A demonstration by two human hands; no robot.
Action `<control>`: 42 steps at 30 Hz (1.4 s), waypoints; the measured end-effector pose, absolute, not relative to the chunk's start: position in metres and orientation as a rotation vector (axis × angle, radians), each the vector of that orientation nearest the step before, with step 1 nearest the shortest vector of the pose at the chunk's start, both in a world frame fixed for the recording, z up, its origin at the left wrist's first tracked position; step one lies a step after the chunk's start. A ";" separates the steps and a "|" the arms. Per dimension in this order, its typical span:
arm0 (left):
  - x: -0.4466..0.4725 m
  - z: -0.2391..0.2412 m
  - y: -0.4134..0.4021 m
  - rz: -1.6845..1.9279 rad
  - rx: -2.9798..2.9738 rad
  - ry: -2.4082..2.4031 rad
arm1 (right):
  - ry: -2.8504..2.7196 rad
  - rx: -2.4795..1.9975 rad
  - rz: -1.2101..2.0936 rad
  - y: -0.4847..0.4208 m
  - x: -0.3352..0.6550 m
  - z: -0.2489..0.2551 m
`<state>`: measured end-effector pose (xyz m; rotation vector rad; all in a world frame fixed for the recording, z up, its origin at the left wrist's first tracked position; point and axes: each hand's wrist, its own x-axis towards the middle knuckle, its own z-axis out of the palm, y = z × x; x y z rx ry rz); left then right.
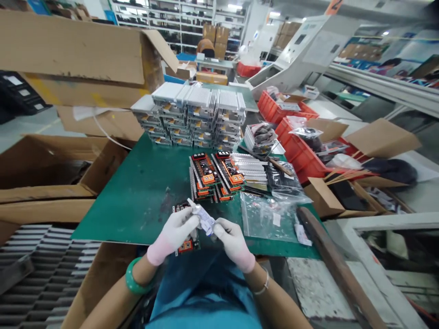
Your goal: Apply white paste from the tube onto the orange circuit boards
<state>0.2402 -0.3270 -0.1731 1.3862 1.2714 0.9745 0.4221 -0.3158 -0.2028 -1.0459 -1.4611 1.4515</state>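
Both hands hold the small white-and-blue item (206,221) over the front of the counter (126,205): the left hand (180,226) pinches its upper end, the right hand (231,238) its lower end. The gloved fingers may feel little, so the item could slip — and fall on the circuit board (186,246). This board lies at the front edge, partly hidden beneath the left hand; a lowered wrist could push it off.

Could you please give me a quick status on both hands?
Left hand and right hand both on white-and-blue item. Item held above green table. Left hand partly covering circuit board.
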 end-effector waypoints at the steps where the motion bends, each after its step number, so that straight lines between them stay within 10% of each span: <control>1: 0.241 -0.174 -0.327 0.920 1.434 1.289 | -1.440 -1.053 1.405 -0.316 0.419 -0.203; 21: 0.248 -0.192 -0.335 0.522 2.730 1.465 | -1.085 -0.869 1.527 -0.335 0.388 -0.225; 42: 0.245 -0.175 -0.342 0.661 2.813 1.120 | -1.294 -1.173 1.521 -0.330 0.422 -0.220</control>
